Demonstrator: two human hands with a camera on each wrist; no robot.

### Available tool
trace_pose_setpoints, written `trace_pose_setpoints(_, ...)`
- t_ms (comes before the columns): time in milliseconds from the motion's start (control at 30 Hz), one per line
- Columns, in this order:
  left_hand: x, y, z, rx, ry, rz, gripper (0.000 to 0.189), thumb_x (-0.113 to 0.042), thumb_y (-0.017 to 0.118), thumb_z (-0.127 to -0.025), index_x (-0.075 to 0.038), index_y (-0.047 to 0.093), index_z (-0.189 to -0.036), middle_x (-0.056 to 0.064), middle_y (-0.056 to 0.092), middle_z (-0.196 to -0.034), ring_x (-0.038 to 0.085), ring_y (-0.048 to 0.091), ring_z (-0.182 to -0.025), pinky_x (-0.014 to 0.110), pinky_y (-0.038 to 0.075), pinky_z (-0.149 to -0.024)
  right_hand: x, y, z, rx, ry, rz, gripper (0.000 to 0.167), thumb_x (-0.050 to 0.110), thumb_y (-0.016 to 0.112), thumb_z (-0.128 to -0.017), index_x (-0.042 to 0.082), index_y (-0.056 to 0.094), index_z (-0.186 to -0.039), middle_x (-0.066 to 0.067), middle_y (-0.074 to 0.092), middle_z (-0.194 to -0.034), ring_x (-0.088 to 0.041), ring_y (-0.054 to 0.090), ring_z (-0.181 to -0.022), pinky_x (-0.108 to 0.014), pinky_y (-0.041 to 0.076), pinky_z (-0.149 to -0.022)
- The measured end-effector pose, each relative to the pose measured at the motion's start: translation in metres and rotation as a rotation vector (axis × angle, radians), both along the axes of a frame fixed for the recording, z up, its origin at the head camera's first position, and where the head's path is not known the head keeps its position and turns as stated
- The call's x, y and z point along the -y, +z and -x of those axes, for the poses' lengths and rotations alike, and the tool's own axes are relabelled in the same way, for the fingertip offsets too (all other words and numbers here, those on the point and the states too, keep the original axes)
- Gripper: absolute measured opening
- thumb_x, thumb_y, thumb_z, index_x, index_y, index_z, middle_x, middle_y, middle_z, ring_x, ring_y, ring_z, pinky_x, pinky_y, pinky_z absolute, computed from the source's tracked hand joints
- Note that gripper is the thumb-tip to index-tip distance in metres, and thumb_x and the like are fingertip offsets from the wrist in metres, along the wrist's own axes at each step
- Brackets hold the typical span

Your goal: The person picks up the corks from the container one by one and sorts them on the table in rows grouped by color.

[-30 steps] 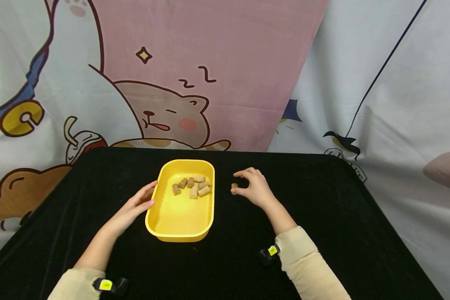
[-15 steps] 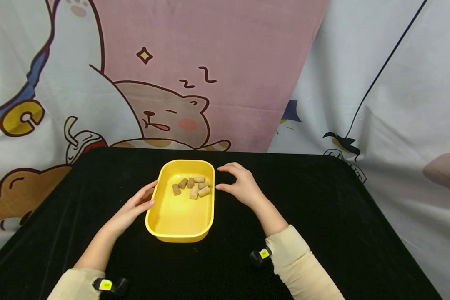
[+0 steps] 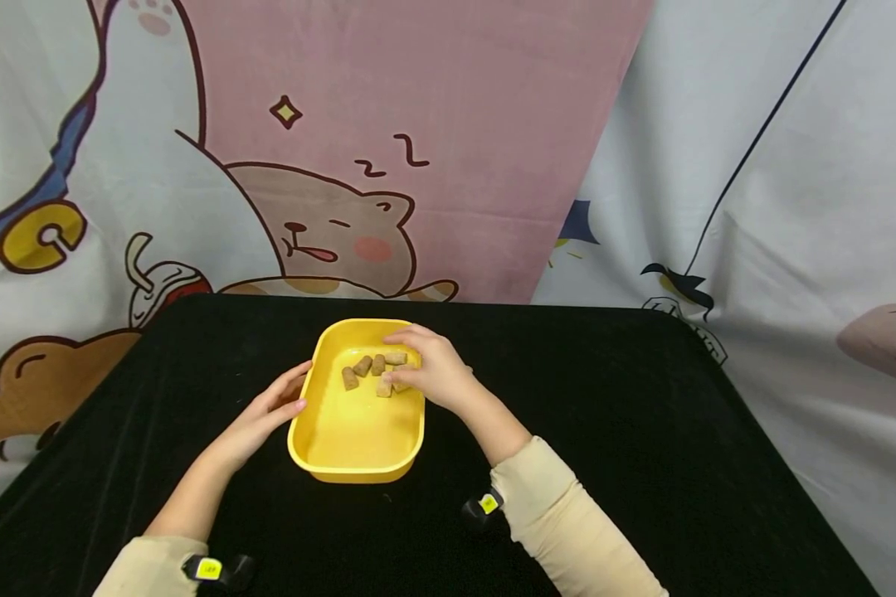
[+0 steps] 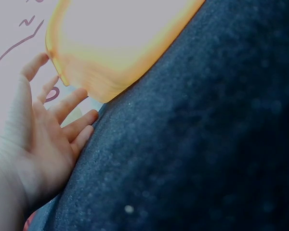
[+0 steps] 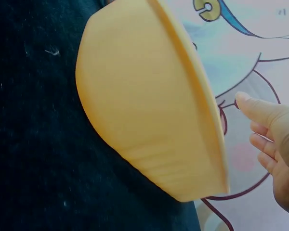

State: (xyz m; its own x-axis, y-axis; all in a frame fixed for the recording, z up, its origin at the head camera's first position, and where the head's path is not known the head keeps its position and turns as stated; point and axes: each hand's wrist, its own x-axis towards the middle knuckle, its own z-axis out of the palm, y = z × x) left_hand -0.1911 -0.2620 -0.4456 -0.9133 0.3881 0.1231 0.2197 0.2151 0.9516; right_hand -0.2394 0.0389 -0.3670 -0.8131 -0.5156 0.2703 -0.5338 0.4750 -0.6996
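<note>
Reads "Z" twice on the printed cloth backdrop (image 3: 508, 99), in dark brown line, up beyond the far end of the yellow tray (image 3: 354, 435): as the small Z (image 3: 369, 168) straight above the tray, then as the large Z (image 3: 411, 151), higher and to the tray's right. Repeats, in the left wrist view, left of the tray. Carries dark characters, too small to read, on the yellow left label (image 3: 208, 569), left of the tray toward the near side; likewise on the yellow right label (image 3: 489, 502), right of the tray and slightly nearer.
</note>
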Motion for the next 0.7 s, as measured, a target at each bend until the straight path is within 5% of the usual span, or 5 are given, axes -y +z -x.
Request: trace_pose_setpoints(700,-0.001,0.001,0.000,0.006,0.012,0.017,0.056,-0.019,0.043,-0.102,-0.009,0.020,-0.152,0.026,0.028,-0.150,0.045,0.036,-0.130,0.065,0.029,-0.099,0.039,-0.011,0.029,0.045,0.129,-0.249,0.042,0.007,0.071,-0.086,0.011,0.063,-0.126,0.000,0.057,-0.129,-0.012,0.048,-0.120,-0.025,0.036,-0.103)
